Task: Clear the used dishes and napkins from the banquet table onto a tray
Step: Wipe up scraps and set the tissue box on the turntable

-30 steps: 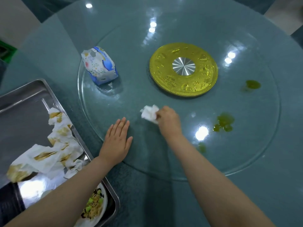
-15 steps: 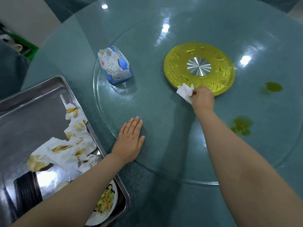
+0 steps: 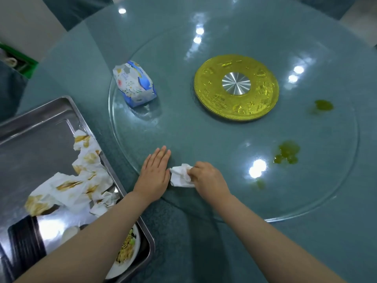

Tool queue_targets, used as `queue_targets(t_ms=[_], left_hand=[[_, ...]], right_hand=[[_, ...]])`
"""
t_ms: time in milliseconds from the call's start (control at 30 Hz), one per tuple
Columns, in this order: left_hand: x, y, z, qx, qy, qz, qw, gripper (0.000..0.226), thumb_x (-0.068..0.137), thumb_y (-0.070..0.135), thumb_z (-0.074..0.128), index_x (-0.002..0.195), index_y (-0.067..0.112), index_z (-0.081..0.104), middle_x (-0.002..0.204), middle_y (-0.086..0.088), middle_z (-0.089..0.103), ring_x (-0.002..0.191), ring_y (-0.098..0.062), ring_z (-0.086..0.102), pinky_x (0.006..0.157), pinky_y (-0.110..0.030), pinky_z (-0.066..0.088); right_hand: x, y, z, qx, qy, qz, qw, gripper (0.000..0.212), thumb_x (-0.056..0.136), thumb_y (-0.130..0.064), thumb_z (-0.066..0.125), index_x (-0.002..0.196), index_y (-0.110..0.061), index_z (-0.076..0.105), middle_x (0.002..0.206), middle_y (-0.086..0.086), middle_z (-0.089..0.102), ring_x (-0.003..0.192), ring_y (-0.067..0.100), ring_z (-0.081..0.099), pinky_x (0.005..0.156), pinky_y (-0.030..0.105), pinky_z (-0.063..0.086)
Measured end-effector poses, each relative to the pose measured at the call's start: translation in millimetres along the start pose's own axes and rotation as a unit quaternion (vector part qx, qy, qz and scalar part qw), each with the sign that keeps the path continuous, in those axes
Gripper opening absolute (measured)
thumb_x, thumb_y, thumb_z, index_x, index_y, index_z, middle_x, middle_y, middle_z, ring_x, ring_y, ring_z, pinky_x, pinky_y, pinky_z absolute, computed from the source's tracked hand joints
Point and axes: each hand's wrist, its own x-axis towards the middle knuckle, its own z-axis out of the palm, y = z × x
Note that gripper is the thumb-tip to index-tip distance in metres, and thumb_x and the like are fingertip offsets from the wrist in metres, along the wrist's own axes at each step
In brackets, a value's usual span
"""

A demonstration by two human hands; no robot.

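Note:
My right hand point(image 3: 208, 180) grips a crumpled white napkin point(image 3: 179, 176) and presses it on the glass turntable point(image 3: 204, 129) near its front edge. My left hand point(image 3: 154, 176) lies flat on the glass just left of the napkin, fingers straight. A steel tray point(image 3: 40, 123) sits at the left on the table. It holds several stained napkins point(image 3: 81, 180) and a white plate point(image 3: 126, 260) with food scraps, partly hidden by my left forearm.
A blue and white tissue pack point(image 3: 134, 84) stands on the turntable's left side. A gold disc point(image 3: 236, 86) marks the centre. Green sauce spills point(image 3: 287, 152) lie on the glass at the right, and another green spot point(image 3: 323, 105) sits farther back.
My right hand has pulled the napkin back from the gold disc's edge to the front of the glass, beside my left hand. The left hand has stayed flat in place.

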Motion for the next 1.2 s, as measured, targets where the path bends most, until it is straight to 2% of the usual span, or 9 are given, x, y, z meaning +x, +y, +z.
queue_targets(t_ms=[200, 333, 433, 500, 600, 767, 933, 1100, 1200], left_hand=[[-2, -1, -3, 0.005, -0.016, 0.006, 1.0, 0.072, 0.09, 0.044, 0.005, 0.154, 0.015, 0.016, 0.162, 0.001, 0.007, 0.149, -0.015, 0.001, 0.119, -0.031, -0.003], [-2, 2, -10, -0.006, -0.024, 0.001, 1.0, 0.064, 0.094, 0.037, 0.018, 0.154, 0.013, 0.015, 0.162, -0.002, 0.007, 0.149, -0.018, 0.002, 0.119, -0.033, -0.002], [-2, 6, -13, 0.011, -0.018, -0.007, 1.0, 0.058, 0.101, 0.027, 0.029, 0.154, 0.01, 0.015, 0.162, -0.007, 0.008, 0.149, -0.022, 0.004, 0.119, -0.035, -0.001], [-2, 12, -13, 0.019, -0.012, -0.026, 0.999, 0.058, 0.1, 0.021, 0.036, 0.153, 0.008, 0.016, 0.161, -0.011, 0.009, 0.149, -0.026, 0.007, 0.12, -0.038, 0.003], [-8, 24, -12, 0.011, -0.007, -0.058, 0.998, 0.059, 0.097, 0.017, 0.04, 0.152, 0.005, 0.02, 0.16, -0.016, 0.013, 0.148, -0.03, 0.011, 0.121, -0.043, 0.009], [-35, 55, 1, 0.018, -0.015, 0.019, 1.0, 0.055, 0.091, 0.019, 0.039, 0.144, 0.003, 0.039, 0.152, -0.016, 0.035, 0.139, -0.034, 0.035, 0.112, -0.047, 0.029], [-56, 81, 12, 0.017, -0.055, 0.077, 0.995, 0.061, 0.09, 0.03, 0.024, 0.144, 0.008, 0.04, 0.152, -0.01, 0.036, 0.14, -0.031, 0.035, 0.112, -0.047, 0.028], [-64, 83, 15, 0.065, -0.08, 0.077, 0.992, 0.059, 0.089, 0.032, 0.026, 0.141, 0.014, 0.046, 0.149, -0.009, 0.042, 0.135, -0.032, 0.043, 0.107, -0.053, 0.034], [-64, 82, 15, 0.073, -0.098, 0.088, 0.989, 0.071, 0.087, 0.04, 0.008, 0.151, 0.017, 0.028, 0.16, -0.006, 0.019, 0.147, -0.03, 0.019, 0.117, -0.05, 0.015]], right_hand=[[-21, -10, -3, 0.021, -0.047, 0.029, 0.998, 0.023, 0.062, -0.003, 0.076, 0.069, -0.023, 0.068, 0.068, -0.003, 0.049, 0.06, 0.022, 0.053, 0.047, 0.025, 0.042], [-18, -18, -22, 0.02, -0.108, 0.068, 0.992, 0.018, 0.085, -0.011, 0.056, 0.09, -0.016, 0.074, 0.089, 0.005, 0.056, 0.08, 0.028, 0.055, 0.065, 0.036, 0.046], [-30, -21, -31, -0.015, -0.114, 0.081, 0.99, 0.021, 0.091, -0.017, 0.052, 0.097, -0.018, 0.071, 0.097, 0.003, 0.055, 0.085, 0.026, 0.054, 0.063, 0.031, 0.039], [-46, -15, -35, -0.022, -0.092, 0.093, 0.991, 0.019, 0.092, -0.017, 0.051, 0.099, -0.021, 0.068, 0.098, 0.0, 0.053, 0.086, 0.023, 0.053, 0.062, 0.028, 0.034], [-72, 4, -42, -0.023, -0.032, 0.132, 0.991, 0.015, 0.091, -0.017, 0.054, 0.093, -0.022, 0.068, 0.095, -0.002, 0.053, 0.084, 0.022, 0.054, 0.062, 0.031, 0.042], [-107, 47, -62, 0.007, 0.112, 0.214, 0.97, 0.006, 0.084, -0.009, 0.066, 0.082, -0.014, 0.07, 0.09, 0.002, 0.06, 0.075, 0.025, 0.059, 0.061, 0.032, 0.048], [-116, 80, -85, 0.038, 0.176, 0.298, 0.938, 0.016, 0.093, -0.008, 0.057, 0.1, -0.003, 0.07, 0.114, 0.007, 0.062, 0.095, 0.03, 0.06, 0.079, 0.025, 0.039], [-114, 87, -75, 0.003, 0.078, 0.277, 0.958, 0.038, 0.097, -0.014, 0.047, 0.135, -0.01, 0.053, 0.145, 0.004, 0.047, 0.125, 0.027, 0.05, 0.097, 0.034, 0.042], [-116, 81, -68, -0.003, 0.043, 0.265, 0.963, 0.048, 0.102, -0.024, 0.038, 0.149, -0.013, 0.035, 0.154, 0.002, 0.034, 0.14, 0.023, 0.033, 0.11, 0.034, 0.032]])
